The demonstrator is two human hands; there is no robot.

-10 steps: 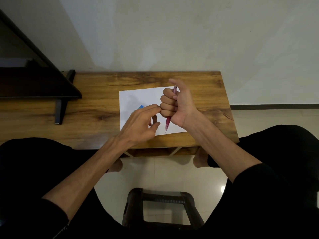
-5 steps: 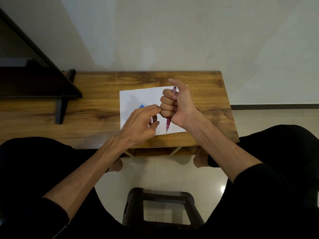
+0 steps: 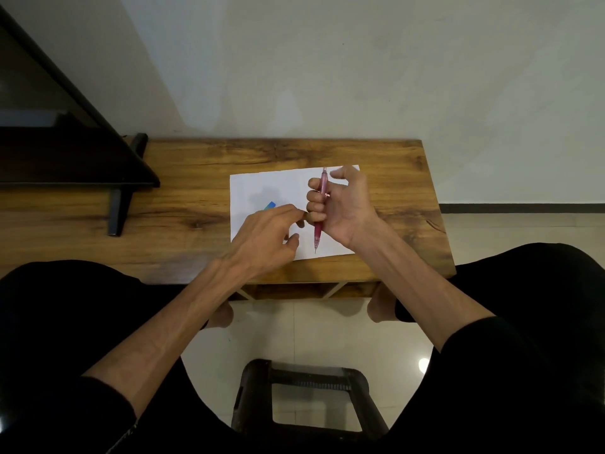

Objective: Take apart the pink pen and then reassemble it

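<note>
My right hand (image 3: 340,204) grips the pink pen (image 3: 318,235) in a fist over the white paper (image 3: 262,188). The pen stands nearly upright to the camera, its tip pointing toward me and its top end poking out above the fingers. The thumb is lifted off the pen's top. My left hand (image 3: 265,240) hovers just left of the fist, fingers loosely curled, its fingertips close to the right hand's knuckles. I cannot tell whether it pinches a small part. A blue object (image 3: 270,205) peeks out on the paper behind the left hand.
The paper lies on a wooden table (image 3: 183,204) against a pale wall. A dark slanted frame with a leg (image 3: 119,204) stands on the table's left part. A dark stool (image 3: 311,398) sits on the tiled floor between my knees.
My right thumb has lifted away from the top of the pen, and more of the pen's upper end shows. The left hand has stayed nearly in place beside the fist.
</note>
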